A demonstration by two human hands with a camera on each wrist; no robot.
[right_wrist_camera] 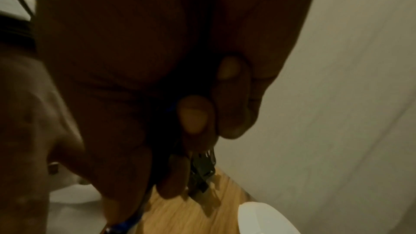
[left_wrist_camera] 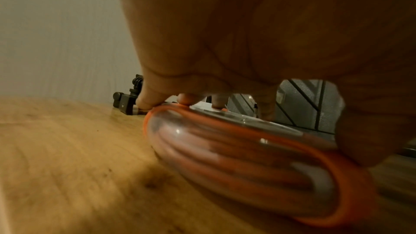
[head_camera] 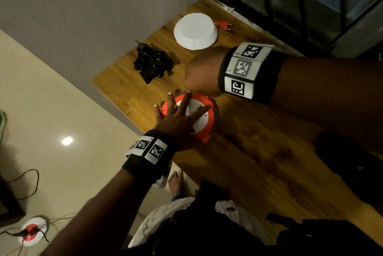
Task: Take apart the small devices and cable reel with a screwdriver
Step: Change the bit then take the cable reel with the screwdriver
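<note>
Home room, wooden table (head_camera: 259,152), tiled floor (head_camera: 51,110)

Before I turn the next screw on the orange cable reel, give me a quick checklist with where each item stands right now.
1. Cable reel flat on the wooden table: ok.
2. Left hand spread on top of it, steadying: ok.
3. Right hand has a grip on the blue-handled tool: ok.
4. Tip seated in a screw: cannot tell, hidden.
5. White cover and black parts set apart from the reel: ok.
</note>
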